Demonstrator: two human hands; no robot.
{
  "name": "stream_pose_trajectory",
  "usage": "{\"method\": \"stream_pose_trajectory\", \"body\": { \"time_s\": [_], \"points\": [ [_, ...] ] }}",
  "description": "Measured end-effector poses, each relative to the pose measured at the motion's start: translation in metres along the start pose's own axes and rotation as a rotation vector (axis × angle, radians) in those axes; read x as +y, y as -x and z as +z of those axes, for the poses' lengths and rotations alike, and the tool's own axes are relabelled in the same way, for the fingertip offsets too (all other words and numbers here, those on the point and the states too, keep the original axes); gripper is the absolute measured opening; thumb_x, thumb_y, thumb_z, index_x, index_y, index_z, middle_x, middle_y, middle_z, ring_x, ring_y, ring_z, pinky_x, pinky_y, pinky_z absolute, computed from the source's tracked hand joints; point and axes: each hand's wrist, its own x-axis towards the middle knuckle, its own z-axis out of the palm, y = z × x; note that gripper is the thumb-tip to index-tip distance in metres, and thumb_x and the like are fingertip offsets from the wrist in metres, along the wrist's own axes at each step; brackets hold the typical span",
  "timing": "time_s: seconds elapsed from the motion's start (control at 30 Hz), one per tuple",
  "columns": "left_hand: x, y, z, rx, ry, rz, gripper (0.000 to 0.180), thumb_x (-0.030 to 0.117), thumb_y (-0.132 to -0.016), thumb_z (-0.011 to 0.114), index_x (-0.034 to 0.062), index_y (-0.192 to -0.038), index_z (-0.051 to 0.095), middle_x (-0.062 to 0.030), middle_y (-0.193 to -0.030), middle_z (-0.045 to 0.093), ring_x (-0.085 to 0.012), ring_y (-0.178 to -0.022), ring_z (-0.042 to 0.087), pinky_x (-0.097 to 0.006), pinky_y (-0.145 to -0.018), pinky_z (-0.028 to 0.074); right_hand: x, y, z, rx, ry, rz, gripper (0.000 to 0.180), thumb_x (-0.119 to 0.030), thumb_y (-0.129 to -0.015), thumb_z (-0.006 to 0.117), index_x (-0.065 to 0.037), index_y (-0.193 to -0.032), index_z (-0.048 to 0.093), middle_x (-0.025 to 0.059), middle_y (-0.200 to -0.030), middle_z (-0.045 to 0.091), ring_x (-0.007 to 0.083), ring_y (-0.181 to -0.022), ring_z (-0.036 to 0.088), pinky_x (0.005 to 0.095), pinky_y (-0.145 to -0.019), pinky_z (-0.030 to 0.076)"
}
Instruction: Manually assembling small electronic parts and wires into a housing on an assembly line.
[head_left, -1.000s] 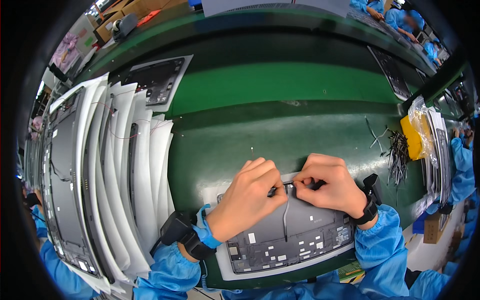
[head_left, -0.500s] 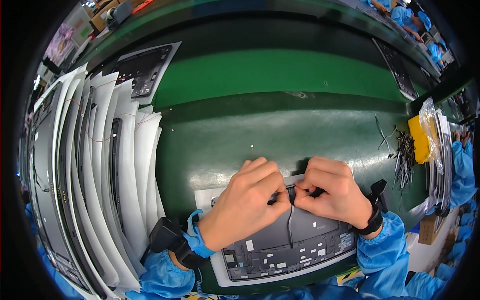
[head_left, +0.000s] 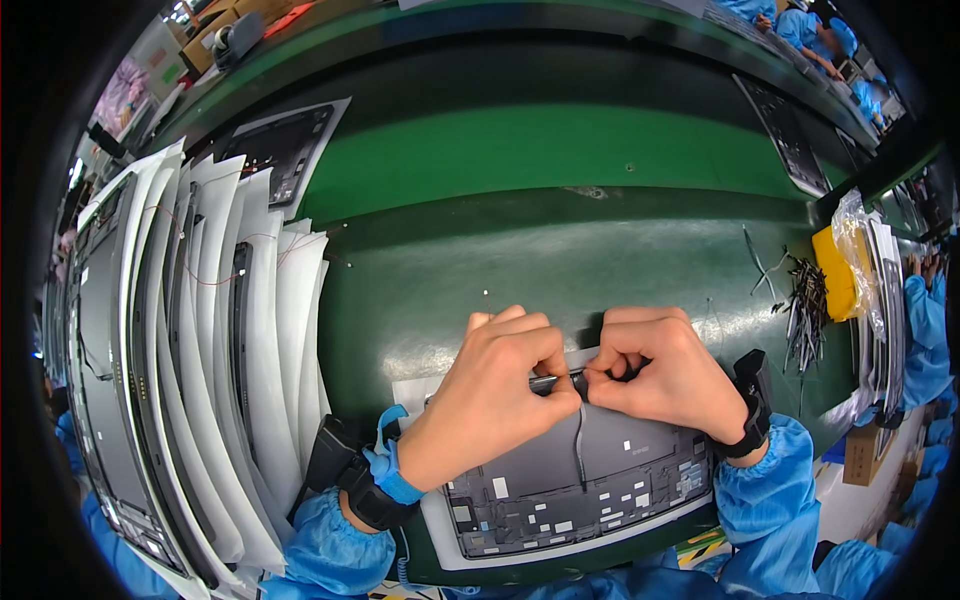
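Mostly hidden: black part [head_left: 562, 381] under hands [head_left: 590, 385].

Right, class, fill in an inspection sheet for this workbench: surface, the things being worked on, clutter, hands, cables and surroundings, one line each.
Surface: green bench mat, worn and shiny in the middle.
Job's things: grey electronics panel lying flat on a white sheet at the near edge; a small dark cylindrical part at its top edge.
Clutter: heap of thin dark metal pieces and a yellow pad at right.
Hands: left hand and right hand both pinch the dark part, fingertips meeting.
Cables: thin dark wire running down the panel from the part.
Surroundings: stack of panels in white sleeves at left; other workers in blue sleeves at right.
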Motion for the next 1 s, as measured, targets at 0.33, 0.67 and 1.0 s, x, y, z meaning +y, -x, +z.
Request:
{"method": "stream_pose_trajectory", "body": {
  "time_s": [0.33,0.67,1.0],
  "points": [
    [0.002,0.001,-0.003,-0.018,-0.019,-0.027,0.015,0.006,-0.069,0.079,0.0049,-0.071,0.065,-0.0032,-0.072,0.062,-0.0207,-0.072,0.055,-0.036,-0.079,0.037,0.005,0.001,0.003,0.009,-0.074,0.005,0.016,-0.003,-0.073,0.080,0.001,-0.071,0.065,0.0077,-0.066,0.059,0.0206,-0.058,0.059,0.0347,-0.053,0.045],
    [-0.003,0.005,0.001,0.060,0.012,0.045,0.017,0.005,-0.069,0.080,0.0044,-0.070,0.063,-0.0041,-0.070,0.061,-0.0212,-0.072,0.055,-0.035,-0.076,0.038,0.013,0.004,0.014,0.112,0.089,-0.278,0.017,0.000,-0.071,0.078,-0.002,-0.071,0.062,0.0072,-0.068,0.055,0.0249,-0.064,0.058,0.0382,-0.053,0.045],
    [0.002,0.013,-0.003,0.119,-0.185,0.216,0.018,0.004,-0.073,0.081,0.0059,-0.077,0.064,-0.0041,-0.076,0.061,-0.0244,-0.078,0.057,-0.037,-0.080,0.039,0.015,0.008,0.010,0.082,0.038,-0.316,0.010,0.001,-0.074,0.077,0.000,-0.077,0.068,0.0091,-0.073,0.060,0.0252,-0.065,0.060,0.0376,-0.055,0.048]
  ]
}}
